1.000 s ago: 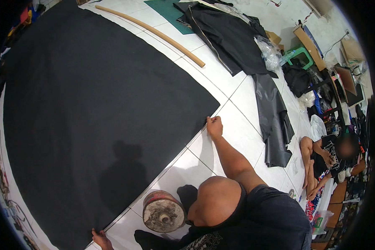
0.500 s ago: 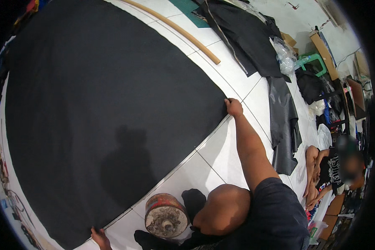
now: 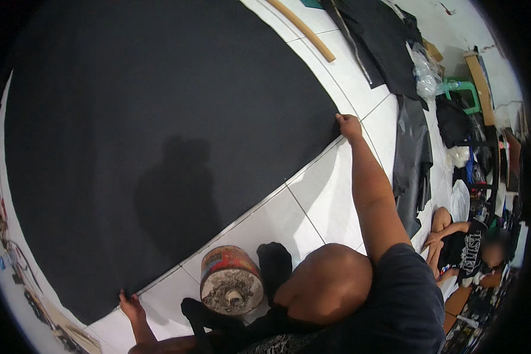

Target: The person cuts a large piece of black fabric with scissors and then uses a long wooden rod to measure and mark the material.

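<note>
A large black sheet of fabric or leather-like material (image 3: 100, 153) lies spread over the tiled floor in front of me, my shadow falling on it. My right hand (image 3: 349, 126) is closed on its near right corner, thumb on top. At the near left edge, close to the other corner, my left hand (image 3: 131, 307) pinches the border between thumb and fingers; its underside is hidden. Between my arms, by my bent knee (image 3: 330, 283), stands a worn round can-like block (image 3: 232, 281) with a rough grey top and a knob in its centre.
A tan tube (image 3: 304, 29) lies beyond the sheet's right edge. More black material (image 3: 374, 44) and a dark strip (image 3: 412, 156) are on the white tiles at right. A green plastic stool (image 3: 469, 97), bags and boxes line the wall. Another person (image 3: 463, 251) sits at far right.
The view has shifted, so the sheet, floor and both hands sit higher in the picture. Both hands keep their places on the sheet's near edge.
</note>
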Tool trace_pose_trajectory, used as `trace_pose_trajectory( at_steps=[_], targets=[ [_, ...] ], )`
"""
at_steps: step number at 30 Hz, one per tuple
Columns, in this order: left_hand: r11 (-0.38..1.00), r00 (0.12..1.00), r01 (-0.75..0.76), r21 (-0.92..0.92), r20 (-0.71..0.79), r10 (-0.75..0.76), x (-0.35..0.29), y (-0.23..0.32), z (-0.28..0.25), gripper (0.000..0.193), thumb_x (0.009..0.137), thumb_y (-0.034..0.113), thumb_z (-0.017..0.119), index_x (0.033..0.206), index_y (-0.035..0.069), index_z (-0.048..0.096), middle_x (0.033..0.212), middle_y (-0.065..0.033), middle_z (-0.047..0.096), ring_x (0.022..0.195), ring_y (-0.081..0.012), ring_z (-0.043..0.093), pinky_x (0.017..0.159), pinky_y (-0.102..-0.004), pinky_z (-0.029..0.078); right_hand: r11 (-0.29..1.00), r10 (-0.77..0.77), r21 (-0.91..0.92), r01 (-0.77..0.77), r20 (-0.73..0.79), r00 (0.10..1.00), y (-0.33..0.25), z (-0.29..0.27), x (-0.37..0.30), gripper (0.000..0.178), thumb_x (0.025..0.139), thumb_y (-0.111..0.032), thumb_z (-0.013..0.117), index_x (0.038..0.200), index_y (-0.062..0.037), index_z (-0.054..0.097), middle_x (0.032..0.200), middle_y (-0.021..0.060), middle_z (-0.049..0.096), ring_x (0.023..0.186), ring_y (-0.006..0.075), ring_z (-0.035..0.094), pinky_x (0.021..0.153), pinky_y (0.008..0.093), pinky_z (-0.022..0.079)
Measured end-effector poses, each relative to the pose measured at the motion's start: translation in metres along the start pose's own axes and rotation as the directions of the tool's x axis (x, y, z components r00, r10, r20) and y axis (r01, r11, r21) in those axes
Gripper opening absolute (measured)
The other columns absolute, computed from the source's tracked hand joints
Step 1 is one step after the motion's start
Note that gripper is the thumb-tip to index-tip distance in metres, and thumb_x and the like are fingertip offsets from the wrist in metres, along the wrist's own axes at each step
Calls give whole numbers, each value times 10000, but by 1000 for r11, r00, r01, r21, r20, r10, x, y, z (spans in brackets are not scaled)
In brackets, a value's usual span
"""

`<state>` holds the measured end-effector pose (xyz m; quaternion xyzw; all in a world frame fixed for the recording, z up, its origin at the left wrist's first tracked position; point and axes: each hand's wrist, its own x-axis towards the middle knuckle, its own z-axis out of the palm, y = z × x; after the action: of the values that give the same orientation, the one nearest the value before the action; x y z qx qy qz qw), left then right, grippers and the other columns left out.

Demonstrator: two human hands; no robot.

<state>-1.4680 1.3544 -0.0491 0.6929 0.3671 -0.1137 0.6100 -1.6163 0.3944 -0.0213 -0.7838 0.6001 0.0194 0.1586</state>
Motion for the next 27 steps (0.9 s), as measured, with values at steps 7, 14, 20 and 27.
trace_pose_trajectory(
  at_steps=[7,14,20,27],
  targets=[
    [992,1000,12,-124,22,-9,-21,15,-4,337,979,311,594,1229,85,598,1181,-14,613,977,-135,579,791,-285,459,982,-177,-56,178,27,984,-23,25,-1,512,971,-476,557,1101,-11,726,1115,274,681,1105,419,644,952,479,491],
    [978,982,-188,92,22,187,-25,15,-22,230,936,204,676,1105,54,633,1132,-88,599,821,-168,607,736,-238,524,942,-262,-284,177,-297,918,-69,38,-71,562,950,-428,606,1394,-93,528,1320,193,593,1191,392,593,960,503,492],
    [980,994,1,-201,-111,-23,-38,26,19,197,932,230,682,937,42,622,852,-45,645,658,-138,610,612,-266,554,371,-924,-18,929,97,371,-158,56,-302,507,863,-302,733,1300,-78,608,1383,177,526,1292,364,489,1081,518,355],
    [932,975,15,-362,-200,-93,-24,27,9,278,914,272,711,854,56,547,760,-56,590,596,-152,588,540,-269,551,373,-904,-56,926,202,377,-150,67,-317,506,917,-301,695,1349,-66,573,1438,205,488,1371,406,420,1115,527,340]
  ],
)
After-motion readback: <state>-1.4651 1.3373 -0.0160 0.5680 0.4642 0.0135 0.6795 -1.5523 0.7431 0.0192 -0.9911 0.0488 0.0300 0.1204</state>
